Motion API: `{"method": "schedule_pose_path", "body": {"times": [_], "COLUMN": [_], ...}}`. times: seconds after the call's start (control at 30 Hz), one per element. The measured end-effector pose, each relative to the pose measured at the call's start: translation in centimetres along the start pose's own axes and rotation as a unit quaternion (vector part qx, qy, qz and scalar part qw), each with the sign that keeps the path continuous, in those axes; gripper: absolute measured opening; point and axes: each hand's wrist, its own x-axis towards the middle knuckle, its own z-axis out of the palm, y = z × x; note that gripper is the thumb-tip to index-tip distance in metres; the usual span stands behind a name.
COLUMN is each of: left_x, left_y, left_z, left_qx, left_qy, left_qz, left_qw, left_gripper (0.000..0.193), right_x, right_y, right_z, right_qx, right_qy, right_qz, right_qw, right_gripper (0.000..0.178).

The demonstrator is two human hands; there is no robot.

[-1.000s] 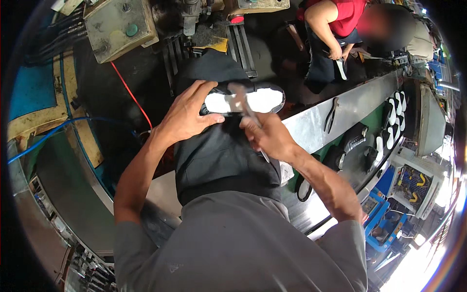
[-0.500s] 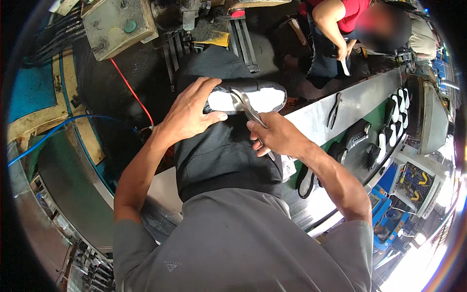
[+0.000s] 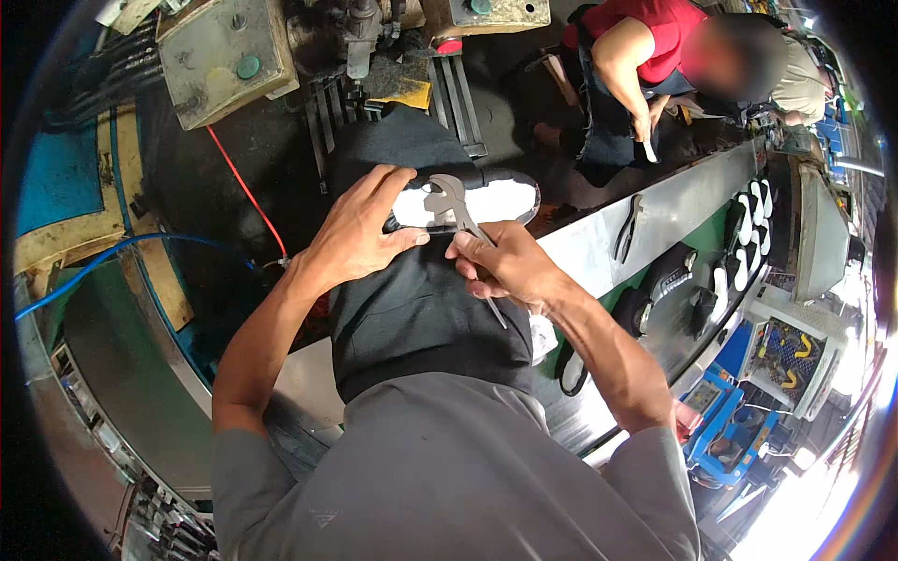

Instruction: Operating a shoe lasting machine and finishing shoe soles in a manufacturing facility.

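Note:
A black shoe with a white underside [image 3: 500, 203] lies across my lap, its bottom facing up. My left hand [image 3: 360, 229] grips its left end, fingers over the far edge and thumb along the near edge. In my right hand [image 3: 505, 265] is a pair of metal pincers [image 3: 449, 194], held by the handles. Their curved jaws lie over the white underside, close to my left fingertips. Whether the jaws pinch any material cannot be made out. Dark cloth [image 3: 421, 323] covers my legs beneath the shoe.
Another pair of pincers [image 3: 629, 229] rests on the metal ledge [image 3: 687, 201] at right. Beyond it, a green conveyor belt [image 3: 613, 271] carries several black and white shoes [image 3: 669, 280]. A co-worker in red [image 3: 631, 56] sits far right. A machine control box [image 3: 229, 61], red and blue hoses stand left.
The pincers have turned in my right hand, and their jaws lie flatter and farther left on the white underside. My left hand keeps its hold. The whole view has shifted slightly.

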Motion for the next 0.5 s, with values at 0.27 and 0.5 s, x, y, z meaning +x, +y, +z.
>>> {"method": "schedule_pose_path", "body": {"times": [0.27, 0.5], "left_x": [-0.3, -0.8], "left_y": [0.0, -0.2], "left_z": [0.2, 0.5], "left_qx": [0.004, 0.002], "left_qy": [-0.022, 0.004], "left_qz": [-0.046, -0.012], "left_qw": [0.999, 1.000], "left_gripper": [0.082, 0.078], "right_x": [0.1, 0.1], "right_y": [0.1, -1.7], "right_z": [0.3, -0.5], "right_qx": [-0.225, -0.043], "right_qy": [0.046, -0.025], "right_qz": [-0.008, 0.007], "right_qw": [0.973, 0.999], "right_gripper": [0.034, 0.033]}}
